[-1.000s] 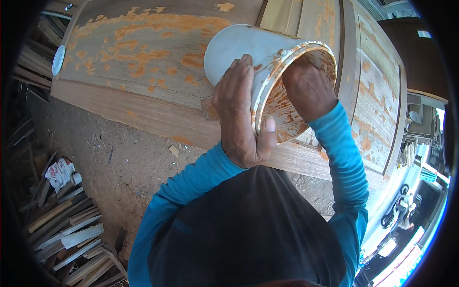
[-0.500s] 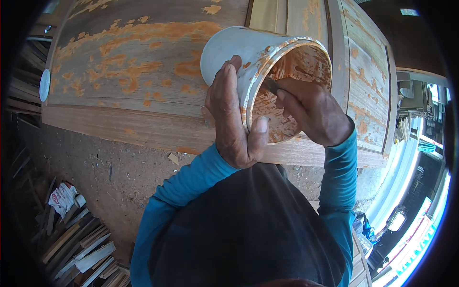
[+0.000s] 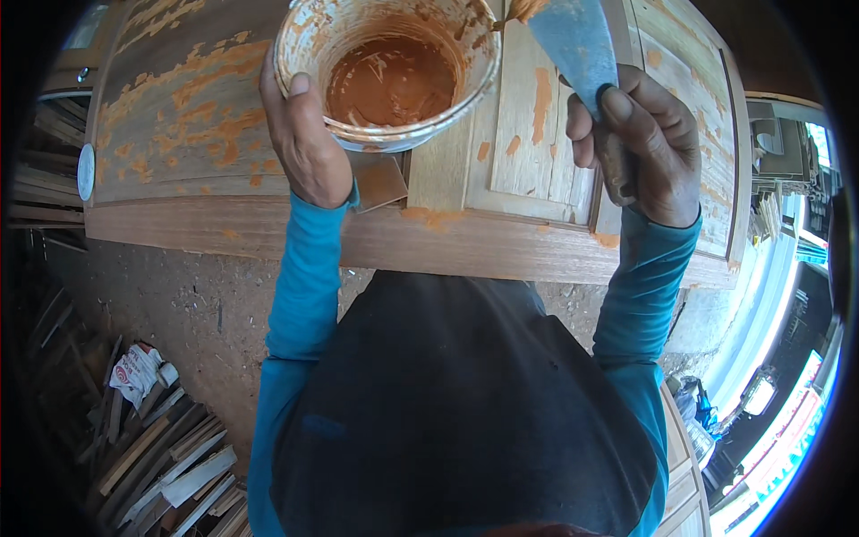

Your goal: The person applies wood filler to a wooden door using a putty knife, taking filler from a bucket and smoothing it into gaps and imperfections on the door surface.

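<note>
A white bucket [image 3: 309, 49] stands upright or slightly tilted over the panelled wooden door [image 3: 313, 228], its mouth facing me. Orange-brown wood filler [image 3: 389, 82] lies in its bottom and smears its inner wall. My left hand [image 3: 309, 134] grips the bucket's near left side, thumb over the rim. To the right of it, my right hand [image 3: 649, 148] is closed around the handle of a putty knife [image 3: 577, 49]. The blade points up and away, with a lump of filler [image 3: 526, 9] on its far left corner. Part of the bucket runs past the top edge of view.
A small brown square plate [image 3: 380, 183] lies on the door beneath the bucket. Orange filler patches [image 3: 210, 107] streak the panels. A round white lid [image 3: 86, 172] sits at the door's left end. Wood offcuts [image 3: 188, 474] are piled on the floor at lower left.
The bucket has been tipped from its side to more upright and moved left. My right hand has come out of it to the right, bringing the putty knife with filler on its blade.
</note>
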### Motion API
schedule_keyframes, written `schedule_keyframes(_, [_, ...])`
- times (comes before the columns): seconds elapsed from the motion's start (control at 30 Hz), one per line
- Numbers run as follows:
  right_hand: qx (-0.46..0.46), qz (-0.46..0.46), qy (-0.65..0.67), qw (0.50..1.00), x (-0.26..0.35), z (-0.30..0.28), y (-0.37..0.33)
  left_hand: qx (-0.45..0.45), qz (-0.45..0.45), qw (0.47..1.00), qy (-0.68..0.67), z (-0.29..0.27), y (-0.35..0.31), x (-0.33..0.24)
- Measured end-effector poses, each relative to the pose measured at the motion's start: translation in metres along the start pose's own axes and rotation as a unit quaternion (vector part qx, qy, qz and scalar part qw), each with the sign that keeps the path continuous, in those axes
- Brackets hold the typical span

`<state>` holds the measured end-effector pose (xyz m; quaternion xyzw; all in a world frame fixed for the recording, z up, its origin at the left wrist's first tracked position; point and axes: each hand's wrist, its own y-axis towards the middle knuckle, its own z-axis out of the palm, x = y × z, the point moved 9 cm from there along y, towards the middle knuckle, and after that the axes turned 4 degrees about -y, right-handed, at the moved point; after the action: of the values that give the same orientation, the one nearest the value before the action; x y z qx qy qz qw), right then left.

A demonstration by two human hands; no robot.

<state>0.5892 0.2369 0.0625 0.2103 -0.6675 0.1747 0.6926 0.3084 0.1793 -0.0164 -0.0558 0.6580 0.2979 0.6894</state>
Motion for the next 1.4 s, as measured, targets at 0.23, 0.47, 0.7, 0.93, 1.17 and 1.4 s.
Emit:
schedule_keyframes(0.23, [-0.029, 0.076, -0.032, 0.996, -0.046, -0.092, -0.070, -0.138, -0.053, 0.989, 0.021, -0.052, -0.025, 0.031])
schedule_keyframes(0.47, [0.042, 0.145, -0.400, 0.904, -0.171, -0.135, -0.104, -0.214, -0.080, 0.930, 0.287, -0.140, -0.099, 0.071])
schedule_keyframes(0.7, [0.182, -0.068, -0.676, 0.710, -0.149, -0.091, -0.114, -0.184, -0.019, 0.825, 0.535, -0.169, -0.110, 0.084])
schedule_keyframes(0.93, [0.224, -0.026, -0.679, 0.699, -0.158, -0.085, -0.072, -0.180, 0.001, 0.813, 0.553, -0.170, -0.106, 0.089])
schedule_keyframes(1.17, [0.316, -0.004, -0.641, 0.700, -0.131, -0.071, -0.106, -0.172, 0.020, 0.774, 0.609, -0.181, -0.111, 0.098])
schedule_keyframes(1.4, [0.301, -0.141, -0.663, 0.671, -0.121, -0.020, -0.013, -0.170, 0.067, 0.777, 0.603, -0.168, -0.106, 0.089])
